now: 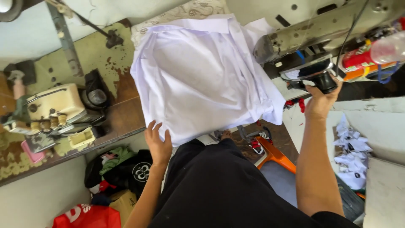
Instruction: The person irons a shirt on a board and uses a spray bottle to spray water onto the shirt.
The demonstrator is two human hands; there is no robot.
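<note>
A white shirt [202,76] lies spread over the work table in front of me, its lower edge hanging over the near side. My left hand [158,143] rests on that near-left edge of the fabric, fingers flat and slightly apart. My right hand [318,101] reaches up at the right and grips the dark handle of a flat iron [314,74], which sits beside the shirt's right edge. My lap in black cloth fills the bottom centre.
A cream overlock sewing machine [55,107] stands on the worn table at the left. A sewing machine head [320,29] runs along the top right, with a red spray can [363,57] near it. Clothes and a red bag [88,215] lie on the floor; white scraps [352,156] pile at the right.
</note>
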